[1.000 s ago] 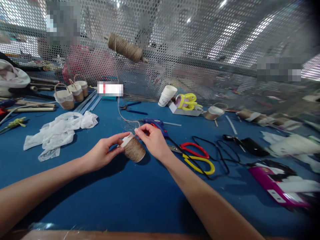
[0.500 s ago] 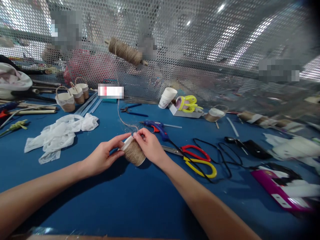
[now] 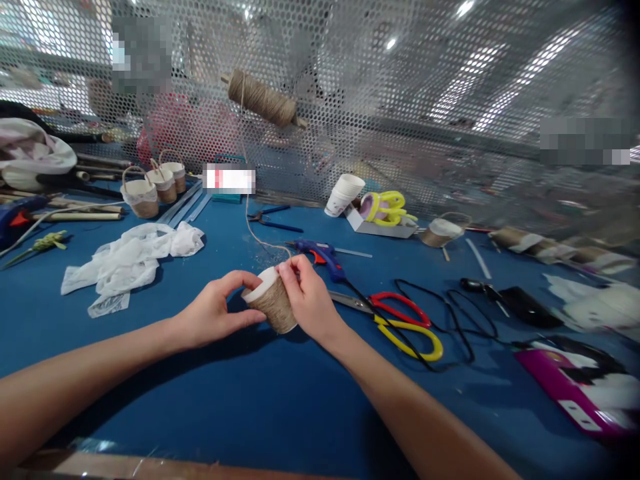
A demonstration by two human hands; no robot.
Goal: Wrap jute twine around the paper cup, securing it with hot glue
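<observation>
A paper cup, wrapped most of the way in brown twine, is held tilted over the blue table. My left hand grips its near side, thumb and fingers curled round it. My right hand holds the cup's far side and pinches the twine strand against the rim. The strand runs up to a twine spool hung on the perforated metal screen.
A blue glue gun and red-and-yellow scissors with a black cable lie right of my hands. Crumpled white plastic lies to the left, small twine baskets behind it. Blue pliers, stacked cups and a pink box are also there. A person sits behind the screen.
The cup has turned a little in my hands and its white rim shows more. My left fingers have curled further round it. The view has shifted slightly.
</observation>
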